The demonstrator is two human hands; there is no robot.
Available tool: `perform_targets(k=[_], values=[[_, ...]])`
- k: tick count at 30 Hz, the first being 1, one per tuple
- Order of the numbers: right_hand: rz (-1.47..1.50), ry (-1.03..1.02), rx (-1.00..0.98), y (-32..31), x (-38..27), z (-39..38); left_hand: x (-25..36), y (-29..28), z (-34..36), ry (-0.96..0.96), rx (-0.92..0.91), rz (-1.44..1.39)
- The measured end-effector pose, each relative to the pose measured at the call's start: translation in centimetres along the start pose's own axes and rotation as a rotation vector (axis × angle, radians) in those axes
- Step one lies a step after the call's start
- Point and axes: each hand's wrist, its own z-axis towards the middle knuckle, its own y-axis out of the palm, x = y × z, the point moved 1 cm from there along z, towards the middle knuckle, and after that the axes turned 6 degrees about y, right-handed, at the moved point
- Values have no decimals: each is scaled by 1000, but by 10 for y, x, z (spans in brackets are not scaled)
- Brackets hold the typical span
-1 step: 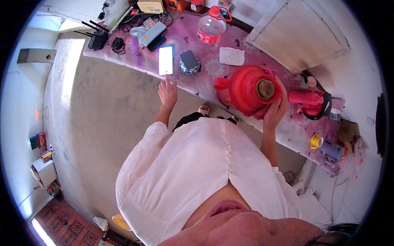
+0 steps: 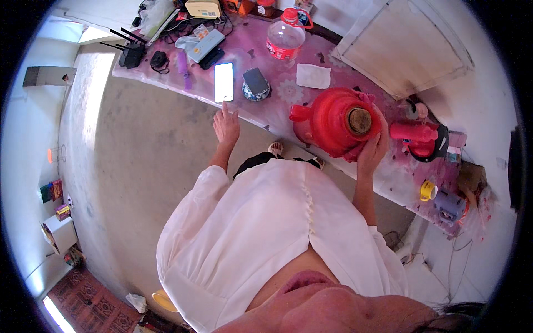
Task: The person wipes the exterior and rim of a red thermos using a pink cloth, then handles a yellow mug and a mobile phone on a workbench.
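Observation:
My left hand (image 2: 226,126) is at the table's front edge, holding nothing, its index finger stretched to the lower end of a phone (image 2: 224,81) with a bright white screen. The other fingers are loosely bent. On the right, my right hand (image 2: 373,149) grips the near right side of a red thermos flask (image 2: 327,119); some of its fingers are hidden behind the flask. A cork stopper (image 2: 360,120) closes the flask's top. Between phone and flask, a dark phone-like slab (image 2: 255,80) rests on a round blue-and-white patterned object (image 2: 256,95).
A folded white cloth (image 2: 313,76) and a clear bottle with a red cap (image 2: 286,40) lie behind the flask. Right of it are a red kettle (image 2: 425,145) and a yellow mug (image 2: 428,191). A black router (image 2: 132,55) stands at the table's left end.

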Motion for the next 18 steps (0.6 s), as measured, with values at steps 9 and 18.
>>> perform_targets(k=[9, 18], values=[[-17, 40, 27, 3, -4, -6, -1, -9, 4, 5, 28, -38], [36, 49, 15, 3, 1, -4, 3, -6, -3, 58, 72, -67]])
